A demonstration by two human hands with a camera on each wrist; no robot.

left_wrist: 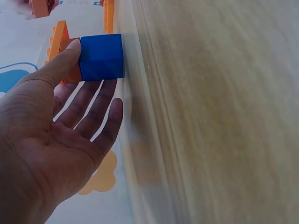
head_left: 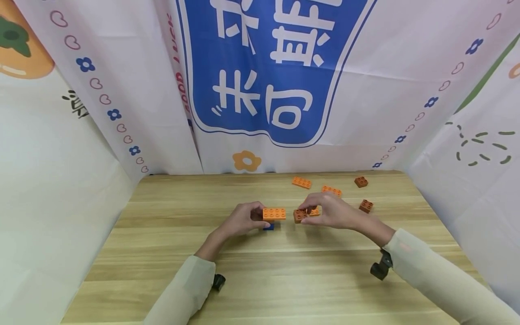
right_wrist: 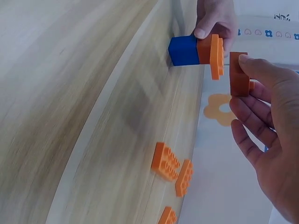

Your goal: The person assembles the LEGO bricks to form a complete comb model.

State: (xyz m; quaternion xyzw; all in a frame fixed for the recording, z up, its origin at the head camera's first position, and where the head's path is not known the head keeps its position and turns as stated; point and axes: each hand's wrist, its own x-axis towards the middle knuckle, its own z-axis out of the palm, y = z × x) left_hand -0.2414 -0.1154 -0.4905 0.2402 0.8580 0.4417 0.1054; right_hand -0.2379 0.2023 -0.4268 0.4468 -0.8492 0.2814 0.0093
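My left hand point(head_left: 241, 220) pinches a small stack of toy building bricks between thumb and fingers. At its bottom is a blue block point(left_wrist: 102, 57), standing on the table; a brown brick point(right_wrist: 203, 51) sits above it, and a long flat orange brick point(head_left: 274, 213) lies across the top, studs up. The thumb presses near the seam of brown and blue. Just to the right, my right hand point(head_left: 331, 212) pinches another brown brick point(right_wrist: 238, 74) by its edges, a small gap away from the orange brick. Its lower fingers are loosely bent, clear of the brick.
Behind the right hand lie orange bricks point(head_left: 302, 182) on the wooden table point(head_left: 260, 280), one partly covered by that hand. Two brown bricks, one farther back point(head_left: 361, 182) and one nearer point(head_left: 366, 206), lie at the right. A printed cloth point(head_left: 162, 135) hangs behind the table.
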